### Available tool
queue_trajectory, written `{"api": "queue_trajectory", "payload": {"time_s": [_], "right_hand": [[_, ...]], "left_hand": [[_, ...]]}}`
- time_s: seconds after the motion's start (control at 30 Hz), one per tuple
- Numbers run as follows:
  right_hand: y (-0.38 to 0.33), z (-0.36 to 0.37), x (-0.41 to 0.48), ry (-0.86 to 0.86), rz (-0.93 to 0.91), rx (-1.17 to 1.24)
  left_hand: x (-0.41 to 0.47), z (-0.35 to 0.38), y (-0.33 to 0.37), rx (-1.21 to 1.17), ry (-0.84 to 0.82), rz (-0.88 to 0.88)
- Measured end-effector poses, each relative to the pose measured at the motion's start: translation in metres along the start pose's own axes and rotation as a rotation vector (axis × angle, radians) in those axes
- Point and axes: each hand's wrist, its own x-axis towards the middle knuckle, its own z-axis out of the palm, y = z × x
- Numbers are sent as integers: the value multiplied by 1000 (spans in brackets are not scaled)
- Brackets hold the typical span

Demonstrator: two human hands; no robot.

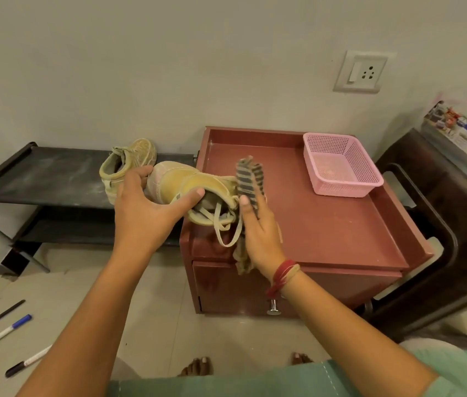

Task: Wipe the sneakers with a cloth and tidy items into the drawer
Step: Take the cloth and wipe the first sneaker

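My left hand [143,207] grips a tan sneaker [186,184] held in the air over the left edge of the reddish-brown drawer cabinet [326,224], its laces hanging down. My right hand [261,227] holds a striped cloth [250,179] against the sneaker's open end; the cloth's tail hangs below my wrist. The second tan sneaker [124,164] sits on the black shoe rack [40,176] behind my left hand. The cabinet's drawer front with a metal knob [273,308] is closed.
A pink mesh basket [341,167] stands at the back right of the cabinet top. Pens and markers [5,330] lie on the tiled floor at lower left. A dark wooden unit [441,224] with a box on it stands to the right. My toes show below.
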Motion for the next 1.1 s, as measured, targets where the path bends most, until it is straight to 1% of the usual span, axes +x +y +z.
{"api": "queue_trajectory", "payload": {"time_s": [0.03, 0.1, 0.13, 0.23, 0.27, 0.33, 0.4, 0.43, 0.47, 0.57, 0.6, 0.63, 0.67, 0.77, 0.83, 0.93, 1.0, 1.07, 1.1], "right_hand": [[-1, 5, -4, -42, -22, 5], [6, 9, -3, -27, 2, 42], [14, 8, -1, 3, 36, 56], [30, -1, 10, 111, 248, 86], [28, -2, 11, 126, 268, 109], [12, 5, 6, 103, 169, 135], [3, 14, 0, 9, 42, 140], [6, 15, 0, 6, 37, 151], [9, 12, 2, 33, 70, 154], [14, -15, 22, 211, 318, 229], [8, -28, 25, 264, 356, 235], [0, -38, 28, 275, 341, 207], [-12, -45, 29, 248, 279, 166], [-53, -62, 21, 135, 39, 38], [-74, -71, 13, 114, -86, -43], [-81, -81, 7, 129, -187, -123], [-82, -80, 4, 115, -242, -174], [-87, -73, 0, 5, -352, -201], [-90, -70, -3, -71, -428, -261]], "left_hand": [[0, -1, -1, 4, -7, 6], [0, -2, -3, 20, -17, 10], [0, -3, -4, 31, -19, 10], [-1, -5, -4, 52, -24, 11], [-2, -4, -4, 54, -27, 20], [-2, -4, -2, 56, -34, 51], [-1, -4, -1, 51, -43, 79], [-1, -4, -1, 49, -49, 87], [-1, -4, 0, 46, -53, 96], [-7, -4, 4, 10, -79, 163], [-9, -3, 7, -18, -97, 193], [-11, -1, 9, -48, -114, 216], [-12, 1, 12, -76, -129, 232], [-14, 11, 21, -149, -176, 240], [-17, 18, 29, -179, -203, 257], [-21, 28, 40, -88, -203, 370], [-25, 34, 47, -64, -236, 453], [-29, 41, 55, -49, -254, 541], [-31, 45, 59, -49, -246, 574]]}}
